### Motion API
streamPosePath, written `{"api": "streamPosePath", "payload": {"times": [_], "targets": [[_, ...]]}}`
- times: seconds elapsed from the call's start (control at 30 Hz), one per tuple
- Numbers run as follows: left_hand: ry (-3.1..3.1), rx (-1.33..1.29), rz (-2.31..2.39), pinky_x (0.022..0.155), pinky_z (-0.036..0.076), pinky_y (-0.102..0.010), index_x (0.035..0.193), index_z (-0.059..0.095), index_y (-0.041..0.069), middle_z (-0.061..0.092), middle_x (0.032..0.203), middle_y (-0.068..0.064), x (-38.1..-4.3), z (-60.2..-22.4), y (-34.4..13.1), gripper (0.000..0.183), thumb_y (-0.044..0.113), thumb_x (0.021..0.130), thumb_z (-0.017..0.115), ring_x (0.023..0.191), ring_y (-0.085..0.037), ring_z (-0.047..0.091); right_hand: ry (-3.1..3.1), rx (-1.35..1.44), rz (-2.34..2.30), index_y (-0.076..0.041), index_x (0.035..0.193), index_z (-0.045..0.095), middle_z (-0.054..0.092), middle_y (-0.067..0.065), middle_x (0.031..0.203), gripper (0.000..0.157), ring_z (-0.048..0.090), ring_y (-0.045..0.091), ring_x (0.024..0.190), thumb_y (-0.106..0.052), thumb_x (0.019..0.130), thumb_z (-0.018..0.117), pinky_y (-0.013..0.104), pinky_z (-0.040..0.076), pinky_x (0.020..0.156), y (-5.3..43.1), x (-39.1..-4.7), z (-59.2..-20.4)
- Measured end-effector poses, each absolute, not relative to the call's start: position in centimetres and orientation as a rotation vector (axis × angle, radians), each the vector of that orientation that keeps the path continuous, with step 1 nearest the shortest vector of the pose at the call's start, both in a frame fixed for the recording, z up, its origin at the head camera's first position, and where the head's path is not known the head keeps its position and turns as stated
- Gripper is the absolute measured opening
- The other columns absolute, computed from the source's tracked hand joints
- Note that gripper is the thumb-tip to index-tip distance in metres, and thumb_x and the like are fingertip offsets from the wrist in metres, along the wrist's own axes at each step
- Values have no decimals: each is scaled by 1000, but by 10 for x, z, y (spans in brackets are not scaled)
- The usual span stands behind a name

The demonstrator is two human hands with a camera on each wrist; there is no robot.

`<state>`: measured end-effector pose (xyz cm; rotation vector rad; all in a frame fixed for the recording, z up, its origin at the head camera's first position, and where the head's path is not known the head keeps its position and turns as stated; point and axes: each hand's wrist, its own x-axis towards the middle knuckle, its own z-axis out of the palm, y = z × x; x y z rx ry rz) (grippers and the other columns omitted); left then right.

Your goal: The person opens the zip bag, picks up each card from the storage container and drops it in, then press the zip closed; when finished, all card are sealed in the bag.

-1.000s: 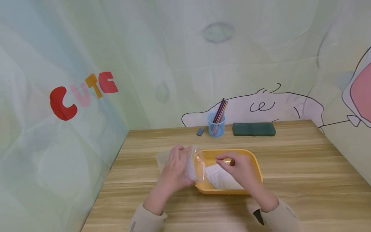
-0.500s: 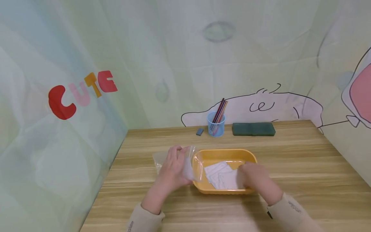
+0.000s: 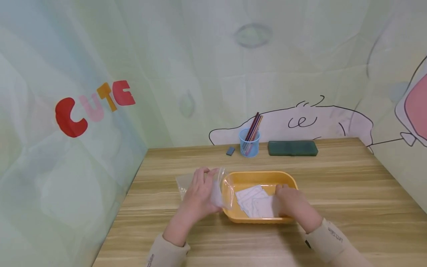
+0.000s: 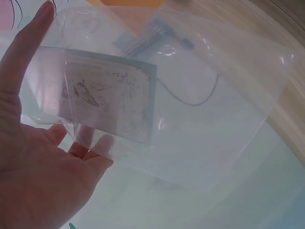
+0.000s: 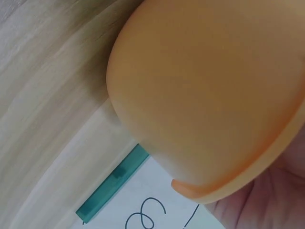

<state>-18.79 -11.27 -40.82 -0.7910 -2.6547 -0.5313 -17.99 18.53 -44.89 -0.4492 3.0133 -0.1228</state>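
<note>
My left hand [image 3: 198,194] grips a clear zip bag [image 3: 221,189] beside the left end of a yellow tray [image 3: 260,175]. In the left wrist view the bag [image 4: 209,129] spreads out past the hand [image 4: 52,176], its fingers and thumb at the mouth end. Inside it lies a pale printed card [image 4: 109,102] with a small striped figure. Several white cards [image 3: 253,200] lie overlapping in the tray. Over their right end is my right hand [image 3: 293,204], reaching inside the tray; its fingertips are hidden, and I cannot tell whether they pinch a card.
Behind the tray stand a blue cup [image 3: 249,146] of pencils, a small blue-grey block [image 3: 230,151] and a dark green case [image 3: 293,148]. The tray's outer wall [image 5: 200,95] fills most of the right wrist view. Patterned cloth [image 3: 200,74] hangs around the wooden table [image 3: 350,185].
My right hand has gone from above the tray, thumb and forefinger held together, down to the right end of the cards, where it stays. The left hand and bag have barely shifted.
</note>
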Motion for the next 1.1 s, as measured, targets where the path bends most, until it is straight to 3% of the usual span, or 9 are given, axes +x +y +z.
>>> {"api": "streamPosePath", "payload": {"times": [0.1, 0.3, 0.43, 0.57, 0.7, 0.87, 1.1], "targets": [[-2648, -792, -541, 100, 39, -38, 139, 40, 4, 38, 126, -15, -189, -409, -112, 117, 29, 41, 97, 116, -27, 38, 3017, -466, -183, 12, 106, 53, 48, 17, 82, 61, 52, 28, 69, -16, 60, 83, 44, 52, 61, 186, -181, -451], [-2638, -798, -554, 100, 40, -39, 139, 40, 3, 38, 126, -16, -189, -410, -112, 116, 30, 42, 97, 115, -28, 38, 2993, -436, -288, 6, 97, 55, 45, 15, 80, 50, 49, 28, 68, -16, 60, 79, 44, 50, 60, 186, -182, -454], [-2647, -792, -555, 100, 39, -39, 140, 39, 4, 38, 127, -15, -189, -410, -112, 116, 30, 42, 97, 116, -28, 37, 2968, -400, -355, 6, 106, 51, 47, 16, 87, 62, 53, 28, 73, -24, 64, 85, 45, 51, 66, 184, -184, -457], [-2662, -782, -550, 101, 38, -38, 140, 39, 4, 38, 128, -14, -189, -410, -112, 116, 31, 43, 97, 117, -27, 37, 2955, -393, -482, 0, 103, 49, 49, 12, 88, 68, 54, 27, 76, -31, 59, 92, 43, 51, 69, 181, -187, -460], [-2665, -781, -556, 102, 37, -38, 141, 39, 4, 37, 128, -14, -188, -409, -112, 117, 30, 43, 97, 118, -26, 36, 2912, -363, -611, -7, 101, 49, 48, 4, 81, 63, 49, 20, 71, -31, 61, 91, 35, 46, 66, 178, -191, -464], [-2662, -784, -555, 102, 37, -39, 140, 39, 4, 37, 128, -15, -187, -409, -112, 117, 31, 42, 97, 118, -27, 36, 2843, -344, -810, -8, 102, 51, 49, 1, 71, 50, 47, 16, 62, -24, 71, 86, 30, 41, 58, 179, -194, -466], [-2663, -778, -542, 101, 38, -39, 139, 40, 3, 38, 127, -15, -189, -410, -113, 116, 32, 42, 97, 117, -28, 36, 2779, -334, -1061, -7, 107, 56, 58, 2, 81, 29, 52, 16, 67, -13, 85, 74, 27, 49, 62, 182, -196, -463]]}}
